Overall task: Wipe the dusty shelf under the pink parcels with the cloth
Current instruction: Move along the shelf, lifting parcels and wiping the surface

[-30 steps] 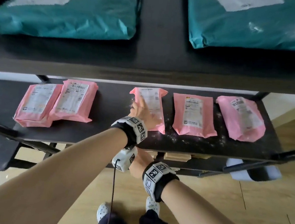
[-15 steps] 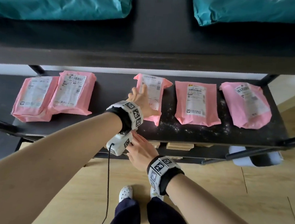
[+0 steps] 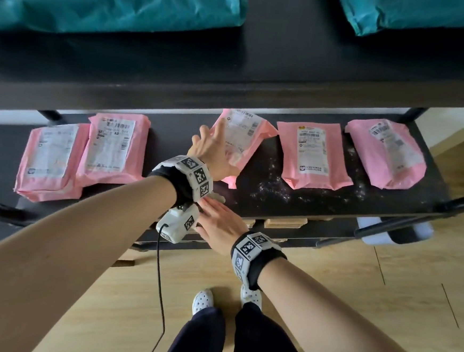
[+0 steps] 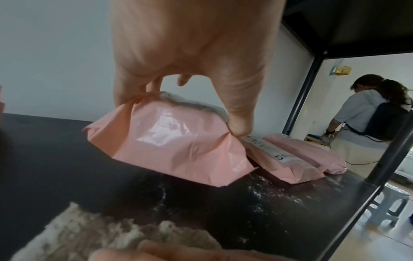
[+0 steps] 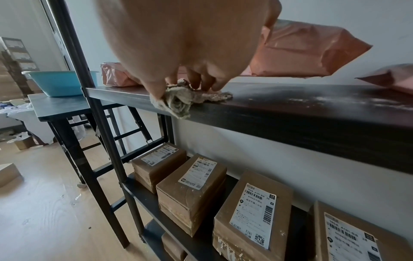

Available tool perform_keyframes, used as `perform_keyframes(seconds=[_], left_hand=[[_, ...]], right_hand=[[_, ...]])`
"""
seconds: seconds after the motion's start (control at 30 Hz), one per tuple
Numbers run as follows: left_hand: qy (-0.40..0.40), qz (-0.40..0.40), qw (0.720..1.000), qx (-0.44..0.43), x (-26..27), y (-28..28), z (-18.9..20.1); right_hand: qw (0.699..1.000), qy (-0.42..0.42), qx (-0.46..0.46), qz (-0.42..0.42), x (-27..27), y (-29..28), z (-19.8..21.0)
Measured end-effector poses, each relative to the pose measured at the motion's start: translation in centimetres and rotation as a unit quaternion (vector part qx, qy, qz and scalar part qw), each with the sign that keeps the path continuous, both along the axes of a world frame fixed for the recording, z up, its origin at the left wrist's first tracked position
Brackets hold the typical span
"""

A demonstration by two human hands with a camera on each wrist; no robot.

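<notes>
- A parcel storeroom: a black rack (image 5: 290, 113) holds labelled pink parcels (image 3: 314, 154).
- Below, labelled brown boxes (image 5: 192, 190).
- At 12 o'clock above, teal mailers (image 3: 114, 2).

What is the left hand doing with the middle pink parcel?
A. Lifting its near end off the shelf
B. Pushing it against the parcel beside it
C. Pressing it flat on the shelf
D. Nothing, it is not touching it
A: the left hand pinches the middle pink parcel, whose near end is raised above the dusty shelf.
</notes>
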State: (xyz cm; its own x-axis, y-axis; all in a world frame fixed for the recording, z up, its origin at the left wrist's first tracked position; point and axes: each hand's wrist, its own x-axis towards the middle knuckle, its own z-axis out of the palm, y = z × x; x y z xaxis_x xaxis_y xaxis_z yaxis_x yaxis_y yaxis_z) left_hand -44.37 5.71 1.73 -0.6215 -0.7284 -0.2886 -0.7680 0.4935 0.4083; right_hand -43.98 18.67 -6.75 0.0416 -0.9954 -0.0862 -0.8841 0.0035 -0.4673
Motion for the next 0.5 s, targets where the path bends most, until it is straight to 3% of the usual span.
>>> perform_keyframes(seconds=[0.3, 0.4, 0.5], left_hand=[[0.031, 0.015, 0.999, -0.020, 3.3, -2.3, 0.9], [0.030, 0.033, 0.999, -0.027, 4.2, -3.4, 1.3], [0.023, 0.054, 0.997, -0.041, 5.4, -4.6, 1.5]], right_hand=[[0.999, 0.015, 0.051, 0.011, -0.3, -1.1, -0.1], [0.996, 0.034, 0.049, -0.070, -2.6, -1.1, 0.1], [0.973, 0.069, 0.116, -0.189, -6.5, -0.9, 0.8]])
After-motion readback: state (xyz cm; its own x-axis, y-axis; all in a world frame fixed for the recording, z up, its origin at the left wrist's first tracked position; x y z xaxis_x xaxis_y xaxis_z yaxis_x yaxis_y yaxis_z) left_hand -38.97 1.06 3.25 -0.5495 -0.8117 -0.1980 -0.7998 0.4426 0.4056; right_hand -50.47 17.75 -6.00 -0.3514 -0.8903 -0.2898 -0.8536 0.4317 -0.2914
